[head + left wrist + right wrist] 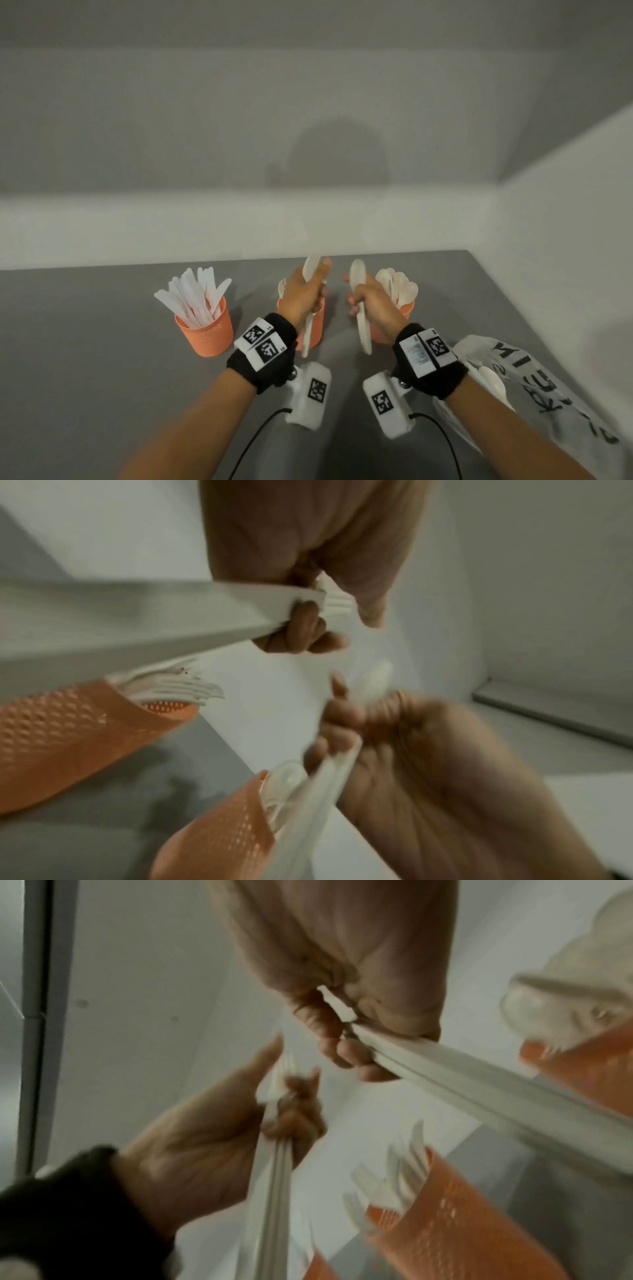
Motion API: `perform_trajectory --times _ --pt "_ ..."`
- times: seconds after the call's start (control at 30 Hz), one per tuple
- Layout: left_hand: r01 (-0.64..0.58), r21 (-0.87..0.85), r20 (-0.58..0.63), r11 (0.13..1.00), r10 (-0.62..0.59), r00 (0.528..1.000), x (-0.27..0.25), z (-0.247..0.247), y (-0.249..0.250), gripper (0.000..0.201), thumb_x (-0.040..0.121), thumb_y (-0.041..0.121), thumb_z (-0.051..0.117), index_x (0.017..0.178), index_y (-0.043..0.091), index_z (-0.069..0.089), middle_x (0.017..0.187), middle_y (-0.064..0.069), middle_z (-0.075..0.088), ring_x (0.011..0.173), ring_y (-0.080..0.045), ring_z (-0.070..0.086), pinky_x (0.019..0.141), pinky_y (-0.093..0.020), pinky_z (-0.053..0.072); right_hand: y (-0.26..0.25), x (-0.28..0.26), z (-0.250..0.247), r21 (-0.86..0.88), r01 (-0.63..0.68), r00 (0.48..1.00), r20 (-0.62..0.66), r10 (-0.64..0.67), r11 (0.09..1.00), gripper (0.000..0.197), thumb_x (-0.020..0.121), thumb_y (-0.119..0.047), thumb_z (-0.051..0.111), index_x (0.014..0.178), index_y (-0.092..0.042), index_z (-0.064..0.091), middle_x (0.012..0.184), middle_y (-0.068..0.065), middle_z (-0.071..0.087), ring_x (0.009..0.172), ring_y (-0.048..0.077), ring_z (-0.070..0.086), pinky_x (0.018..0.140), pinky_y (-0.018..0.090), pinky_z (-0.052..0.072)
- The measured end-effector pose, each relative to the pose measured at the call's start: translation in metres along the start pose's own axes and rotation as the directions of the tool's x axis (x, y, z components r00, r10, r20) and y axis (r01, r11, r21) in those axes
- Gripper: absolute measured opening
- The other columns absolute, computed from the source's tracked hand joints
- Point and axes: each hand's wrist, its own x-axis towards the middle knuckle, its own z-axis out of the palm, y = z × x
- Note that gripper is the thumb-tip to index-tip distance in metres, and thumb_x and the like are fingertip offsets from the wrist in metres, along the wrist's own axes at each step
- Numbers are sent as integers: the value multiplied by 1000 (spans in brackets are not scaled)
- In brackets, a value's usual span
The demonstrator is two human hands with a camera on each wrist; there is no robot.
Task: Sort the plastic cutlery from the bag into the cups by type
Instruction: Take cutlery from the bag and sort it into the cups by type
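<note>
On the grey worktop (102,342) three orange cups stand in a row, and I take the middle cup (317,325) as my marker. Left of it, well apart, the knife cup (205,329) bristles with white knives (195,294), blades up, presumably so each kind can be told at a glance.

Directly over the middle cup the left hand (305,294) is clenched around a white fork (310,301), tines up and handle pointing down towards that cup, where other fork tines (397,1180) poke above the rim; it looks ready to drop in with its own sort. How many pieces this hand grips I cannot tell: the handle reads as doubled in the blurred right wrist view.

Just right of the middle cup the right hand (371,301) has its fingers (346,1050) curled round a spoon (361,301), bowl up, beside the spoon cup (407,310), itself already crowded with spoons (399,287). Much of that cup is hidden behind the hand and wrist.

Far right of the middle cup and nearer me, the plastic bag (534,387) lies slumped, with something pale showing inside it; its lower end is cut off by the frame, so what remains unsorted is uncertain.
</note>
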Motion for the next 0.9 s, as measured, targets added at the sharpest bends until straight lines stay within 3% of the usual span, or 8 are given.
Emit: perform_trajectory --times 0.1,0.2,0.27,0.4,0.6,0.7,0.8,0.9 --pt "-22 -74 -126 997 13 992 15 -20 15 26 94 33 49 76 15 51 42 5 41 40 -10 39 46 -20 37 -17 6 -37 244 102 962 -272 -33 964 23 62 -1 42 81 -11 47 55 0 40 40 7 36 46 21 32" --pt "-137 -177 -260 975 88 962 33 -38 37 27 93 36 50 73 19 47 54 3 38 46 -10 40 53 -23 40 -39 12 -66 217 284 879 -448 -163 934 29 75 13 28 78 -14 41 60 4 38 50 10 37 47 17 34" --pt "-203 -182 -339 962 132 932 44 -43 47 30 93 38 51 70 20 45 57 2 37 46 -9 41 54 -22 41 -43 16 -75 210 366 844 -485 -229 907 25 68 7 31 78 -14 40 65 5 38 57 13 38 51 15 36" --pt "-221 -70 -412 973 174 894 56 -42 35 35 94 41 47 67 20 43 59 -1 40 54 -13 41 56 -21 37 -29 27 -81 181 340 844 -491 -215 923 27 51 -3 35 76 -14 40 64 6 42 58 13 42 56 16 39" --pt "-190 100 -357 977 213 909 61 -38 -11 39 97 40 39 66 17 43 60 -2 45 57 -15 45 62 -23 39 -1 36 -77 267 293 881 -449 -151 918 19 58 3 38 71 -11 38 47 -6 52 46 7 50 51 18 46" --pt "-174 220 -272 960 232 934 60 -32 -28 34 98 36 39 74 13 47 64 0 49 60 -12 46 63 -23 38 13 40 -76 155 201 887 -448 -113 967 24 64 4 48 80 -14 45 70 5 54 63 16 52 62 25 45" --pt "-144 348 -190 926 220 957 56 -30 -47 23 97 31 43 82 14 50 74 -1 55 68 -13 51 64 -26 39 23 40 -77 -76 107 874 -467 -130 991 33 83 7 45 108 -14 46 93 7 55 78 19 53 62 16 42" --pt "-181 475 -144 861 279 950 55 -35 -59 13 95 22 49 87 12 53 86 -8 59 81 -21 54 73 -31 40 26 36 -72 -228 118 853 -475 -216 967 33 83 7 45 107 -16 50 97 3 57 79 17 54 59 4 39"
